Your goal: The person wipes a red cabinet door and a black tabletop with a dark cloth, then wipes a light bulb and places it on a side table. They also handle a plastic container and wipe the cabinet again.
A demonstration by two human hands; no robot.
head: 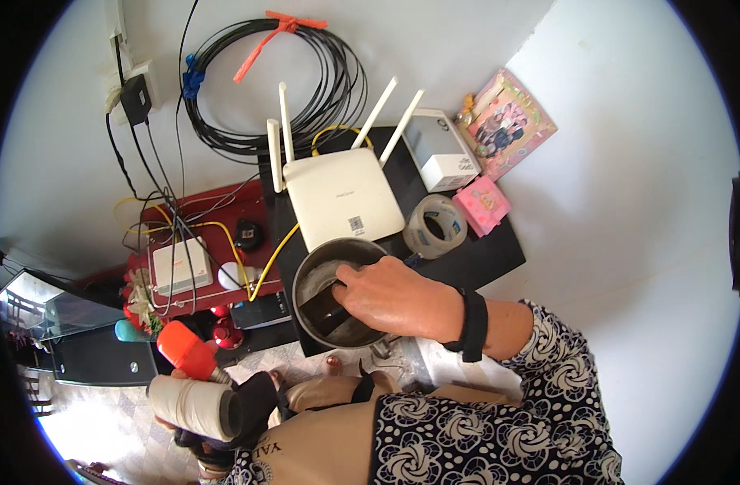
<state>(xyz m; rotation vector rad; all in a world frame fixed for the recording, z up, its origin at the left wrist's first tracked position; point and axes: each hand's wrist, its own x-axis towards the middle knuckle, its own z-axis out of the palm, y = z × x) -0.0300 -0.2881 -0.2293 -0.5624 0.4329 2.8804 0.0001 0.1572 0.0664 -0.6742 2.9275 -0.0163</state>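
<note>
My right hand, with a black band at its wrist, reaches over a round metal pot and grips a dark, glossy object inside it; what the object is, I cannot tell. The pot stands at the front edge of a black table, against a white router. At the lower left, my left hand holds a cone of white thread and a light bulb with an orange-red cover. Dark cloth lies beside the cone. Most of the left hand's fingers are hidden.
A roll of clear tape, a pink box, a white phone box and a photo frame stand to the right. A small white device and tangled cables lie left. A black cable coil leans against the wall.
</note>
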